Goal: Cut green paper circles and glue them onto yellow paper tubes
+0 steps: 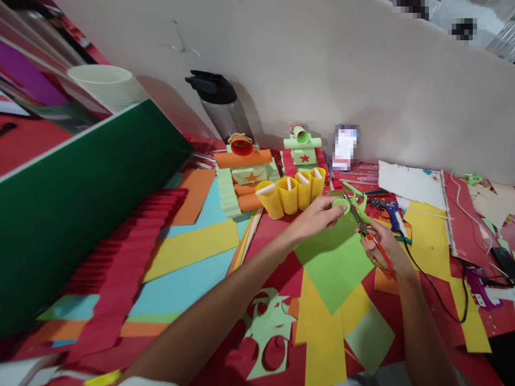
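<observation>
My left hand (321, 217) pinches a small piece of light green paper (341, 205) with a rounded edge. In my right hand (384, 247) is a pair of scissors (359, 219) with orange-red handles, its blades pointing up and left beside the held paper. Narrow green offcuts (359, 195) curl around the blades. Below both hands lies a bright green sheet (332, 268). Just left of my left hand stand several yellow paper tubes (270, 201) with white strips inside. Whether the blades touch the paper is too small to tell.
Two paper models, one orange-topped (243, 158) and one green-topped (302, 143), stand near a dark-lidded bottle (219, 102). A blue glue gun (389, 213) with its cord lies right. Pleated red paper (132, 268) and a green board (96, 193) occupy the left; a cut-out green sheet (273, 321) lies in front.
</observation>
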A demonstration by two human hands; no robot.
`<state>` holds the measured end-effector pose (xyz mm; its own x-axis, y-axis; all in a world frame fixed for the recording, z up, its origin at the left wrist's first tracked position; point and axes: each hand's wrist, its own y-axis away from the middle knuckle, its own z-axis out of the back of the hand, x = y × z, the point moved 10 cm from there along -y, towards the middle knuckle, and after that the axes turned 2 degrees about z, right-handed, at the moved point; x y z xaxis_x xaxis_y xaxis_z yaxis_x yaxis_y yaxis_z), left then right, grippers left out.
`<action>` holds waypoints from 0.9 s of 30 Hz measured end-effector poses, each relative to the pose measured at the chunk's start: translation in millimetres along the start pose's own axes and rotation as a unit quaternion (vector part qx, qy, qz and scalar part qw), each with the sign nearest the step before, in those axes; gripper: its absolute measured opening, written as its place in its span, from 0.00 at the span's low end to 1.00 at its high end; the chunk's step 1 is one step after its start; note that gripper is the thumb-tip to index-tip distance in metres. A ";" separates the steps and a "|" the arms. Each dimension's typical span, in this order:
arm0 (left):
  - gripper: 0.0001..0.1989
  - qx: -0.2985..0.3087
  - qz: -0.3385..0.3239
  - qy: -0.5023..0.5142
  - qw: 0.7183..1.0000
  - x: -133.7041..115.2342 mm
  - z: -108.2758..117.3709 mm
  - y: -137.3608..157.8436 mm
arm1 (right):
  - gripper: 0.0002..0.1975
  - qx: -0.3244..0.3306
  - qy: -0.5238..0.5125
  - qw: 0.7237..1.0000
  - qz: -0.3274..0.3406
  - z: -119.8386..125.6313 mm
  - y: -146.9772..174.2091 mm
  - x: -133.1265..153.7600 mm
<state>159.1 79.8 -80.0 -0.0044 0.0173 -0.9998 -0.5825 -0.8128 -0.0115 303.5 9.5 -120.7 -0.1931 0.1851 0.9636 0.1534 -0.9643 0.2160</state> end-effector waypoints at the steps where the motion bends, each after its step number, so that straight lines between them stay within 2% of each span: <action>1: 0.20 0.007 0.002 -0.010 1.000 0.6 0.1 0.2 | 0.27 0.007 -0.001 1.000 0.003 -0.4 -0.2 -0.5; 10: 0.20 0.038 0.018 -0.046 0.998 1.2 3.0 2.0 | 0.23 0.009 0.019 1.000 -0.018 1.3 2.5 -3.2; 18: 0.19 0.042 0.024 -0.083 0.995 -0.3 7.7 4.0 | 0.23 0.045 0.018 0.999 -0.005 -2.9 3.6 -3.9; 27: 0.19 0.076 0.045 -0.129 0.988 4.5 5.3 5.0 | 0.23 -0.002 0.021 0.999 -0.029 1.2 2.1 2.6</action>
<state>151.9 79.0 -84.5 -0.2573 0.1125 -0.9598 -0.6857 -0.7211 0.0993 304.5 8.1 -117.5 -0.2420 0.2329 0.9419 0.1367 -0.9529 0.2708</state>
